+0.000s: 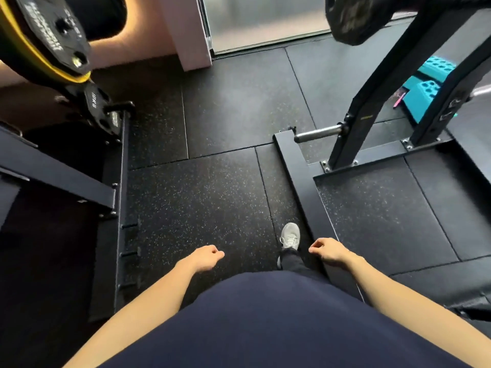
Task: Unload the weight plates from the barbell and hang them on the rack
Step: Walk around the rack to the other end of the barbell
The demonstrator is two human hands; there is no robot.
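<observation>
Large black weight plates with a yellow rim [39, 43] hang at the top left, and smaller black plates [102, 112] sit just below them on the left rack [122, 168]. Another black plate [356, 17] shows at the top right, above the right rack's slanted black upright [372, 96]. A bare steel peg [318, 132] sticks out from that upright near the floor. My left hand [207, 257] and my right hand [328, 249] hang low in front of me, fingers loosely curled, holding nothing, far from every plate.
Black speckled rubber floor tiles [212, 195] run between the two rack bases. The right rack's floor beam [300, 181] lies beside my grey shoe [290, 236]. Turquoise blocks [427, 81] sit behind the right rack. A frosted glass door [265, 19] stands ahead.
</observation>
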